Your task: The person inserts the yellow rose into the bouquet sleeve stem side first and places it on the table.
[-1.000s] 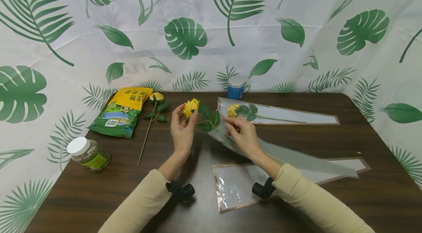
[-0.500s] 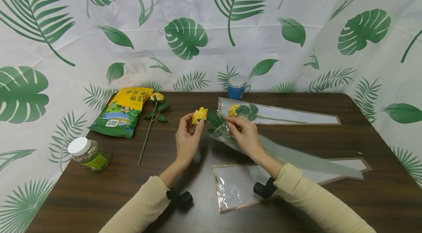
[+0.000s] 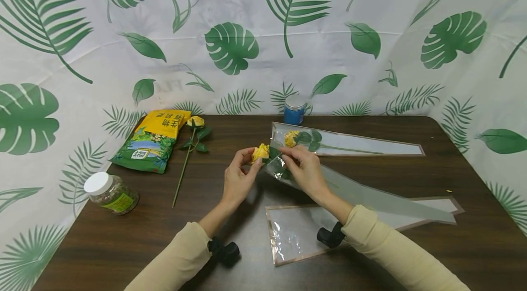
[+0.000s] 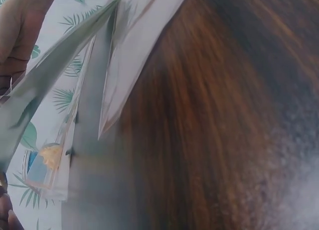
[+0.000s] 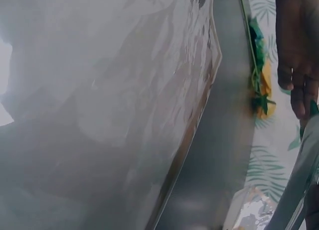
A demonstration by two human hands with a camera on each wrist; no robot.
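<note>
My left hand pinches a yellow rose just under its bloom, thumb on the near side. The rose's leaves and stem lie inside a long, tapering clear flower sleeve, while the bloom sticks out at the wide mouth. With thumb and fingertips my right hand pinches the rim of that sleeve. In the left wrist view the sleeve slants up from the hand at the left edge. The right wrist view shows part of the sleeve at the lower right.
A second sleeve lies flat beneath. Behind, another yellow rose lies in a wrapped sleeve, near a blue jar. To the left are a loose rose, a yellow-green bag and a white-lidded jar.
My left hand has moved right and slightly down, sliding the rose's leaves and stem deeper into the sleeve. My right hand stays nearly still at the sleeve's mouth.
</note>
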